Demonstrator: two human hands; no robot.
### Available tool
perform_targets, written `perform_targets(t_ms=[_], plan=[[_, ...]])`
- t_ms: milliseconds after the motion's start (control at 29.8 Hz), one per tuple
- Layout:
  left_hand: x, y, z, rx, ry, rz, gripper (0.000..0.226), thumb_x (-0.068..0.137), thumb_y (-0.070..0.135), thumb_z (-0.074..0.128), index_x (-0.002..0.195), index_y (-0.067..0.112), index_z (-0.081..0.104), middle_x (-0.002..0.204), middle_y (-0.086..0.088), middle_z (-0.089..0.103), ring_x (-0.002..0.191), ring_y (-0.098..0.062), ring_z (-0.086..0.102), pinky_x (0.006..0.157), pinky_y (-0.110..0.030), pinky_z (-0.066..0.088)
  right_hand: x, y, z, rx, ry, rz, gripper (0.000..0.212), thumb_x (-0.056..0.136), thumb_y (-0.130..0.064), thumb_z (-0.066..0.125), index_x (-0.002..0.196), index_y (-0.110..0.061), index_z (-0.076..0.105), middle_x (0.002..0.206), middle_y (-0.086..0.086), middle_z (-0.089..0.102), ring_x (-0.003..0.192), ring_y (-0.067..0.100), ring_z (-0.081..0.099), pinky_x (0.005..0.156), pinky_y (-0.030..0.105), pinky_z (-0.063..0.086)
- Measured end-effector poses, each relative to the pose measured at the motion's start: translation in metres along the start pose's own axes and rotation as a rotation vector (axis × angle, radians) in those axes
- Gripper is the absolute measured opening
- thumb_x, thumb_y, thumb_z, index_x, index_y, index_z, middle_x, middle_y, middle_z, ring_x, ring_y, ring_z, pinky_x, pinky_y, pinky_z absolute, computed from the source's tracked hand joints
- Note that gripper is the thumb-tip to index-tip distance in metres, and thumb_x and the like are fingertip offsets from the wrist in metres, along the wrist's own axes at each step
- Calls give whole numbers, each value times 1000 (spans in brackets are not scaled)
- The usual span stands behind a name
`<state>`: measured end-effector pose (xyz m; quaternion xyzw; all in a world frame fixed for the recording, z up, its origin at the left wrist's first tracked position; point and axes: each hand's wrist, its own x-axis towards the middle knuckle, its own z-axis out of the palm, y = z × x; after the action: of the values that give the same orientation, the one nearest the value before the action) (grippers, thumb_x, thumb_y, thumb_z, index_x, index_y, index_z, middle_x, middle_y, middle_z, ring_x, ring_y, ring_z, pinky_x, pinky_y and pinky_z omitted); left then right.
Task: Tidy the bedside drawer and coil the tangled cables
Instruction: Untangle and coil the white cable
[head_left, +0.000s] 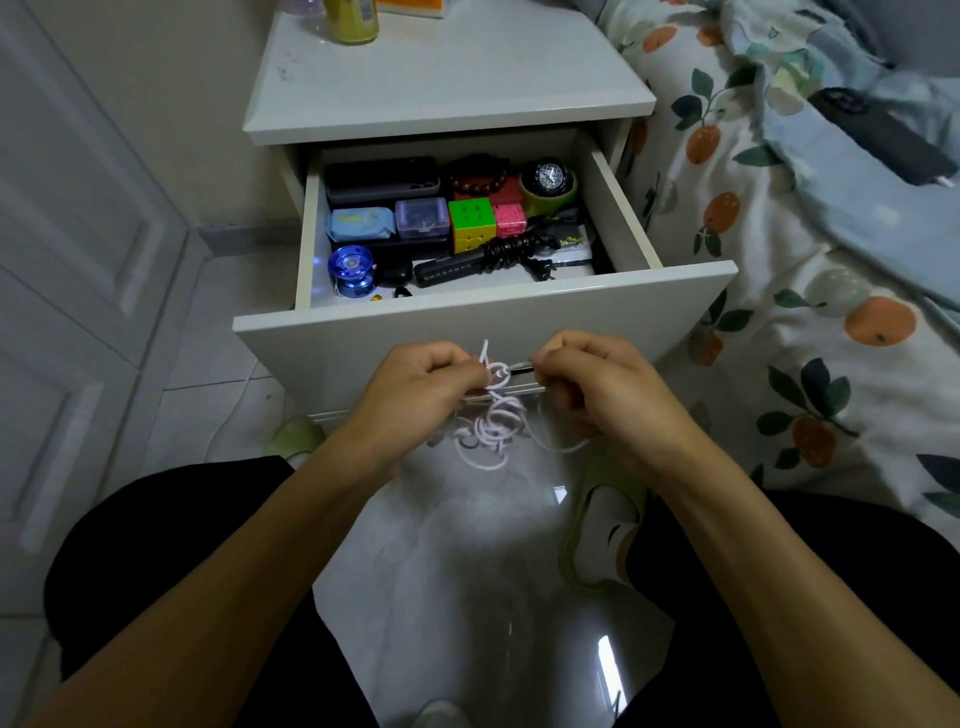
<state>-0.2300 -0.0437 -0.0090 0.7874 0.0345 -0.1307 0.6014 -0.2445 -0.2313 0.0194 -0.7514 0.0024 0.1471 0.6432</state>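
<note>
Detangle step: left hand (421, 384) & right hand (587, 379) both pinch-closed on white cable (493, 426) in front of open drawer (519, 332). Next prob.: loosen knot, then coil.

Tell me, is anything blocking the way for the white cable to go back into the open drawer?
Nothing visible blocks it. Both hands, left hand and right hand, hold the tangled white cable just in front of the drawer, which is open on top. Inside it is crowded, though; the black power strip fills the front.
</note>
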Motion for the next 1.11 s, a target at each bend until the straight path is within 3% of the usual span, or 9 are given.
perform_targets(t_ms=[101,201,369,469,570,771,938,1039,1106], plan=[[-1,2,-1,-147,-102,-106,17,86,15,68,73,19,77,87,-12,75,85,-23,73,78,-32,57,1,2,-1,69,-25,17,32,87,-14,50,56,-16,42,50,2,31,42,14,23,41,20,21],[1,3,-3,-286,-157,-196,9,82,12,70,85,7,76,96,-17,74,91,-27,72,80,-34,57,2,3,2,131,-29,27,26,73,-15,47,52,-17,32,48,1,22,42,15,15,41,17,18],[-1,6,-1,-365,-177,-227,19,83,11,69,98,-1,71,97,-18,75,92,-30,73,77,-34,57,4,5,1,269,-110,63,25,67,-13,45,61,-15,21,49,0,17,42,12,10,39,13,17],[-1,7,-1,-520,-164,-189,23,77,13,72,96,0,71,101,-18,74,95,-31,72,86,-40,58,5,3,-2,340,-163,75,23,72,-16,48,55,-16,34,49,-1,18,40,11,12,38,14,16],[-1,9,-2,-696,-194,-210,24,67,18,74,88,5,78,100,-17,74,92,-28,73,82,-38,60,6,2,-7,441,-173,16,24,81,-21,57,59,-16,50,49,-4,17,39,9,14,40,17,13],[0,7,-4,-499,-131,-334,26,83,9,65,107,0,70,98,-14,76,90,-28,74,68,-31,59,3,6,0,175,-128,-96,26,82,-19,55,58,-9,52,44,-5,27,39,9,22,40,14,21],[1,7,3,-432,-64,-390,25,79,8,61,100,-2,69,89,-16,76,81,-31,75,63,-35,59,2,8,6,-101,-90,-227,31,76,-15,52,54,2,41,47,6,30,46,17,26,45,23,22],[4,8,2,-405,31,-349,17,84,9,60,96,2,69,85,-13,76,78,-28,75,65,-35,59,1,7,3,-50,-33,-334,33,74,-17,53,52,1,37,49,10,29,47,17,27,46,27,21],[3,11,1,-403,25,-281,15,87,11,63,98,3,70,86,-12,76,80,-27,75,64,-32,59,3,8,-2,74,58,-339,31,80,-13,54,53,-6,40,47,2,33,44,14,29,44,23,23]])
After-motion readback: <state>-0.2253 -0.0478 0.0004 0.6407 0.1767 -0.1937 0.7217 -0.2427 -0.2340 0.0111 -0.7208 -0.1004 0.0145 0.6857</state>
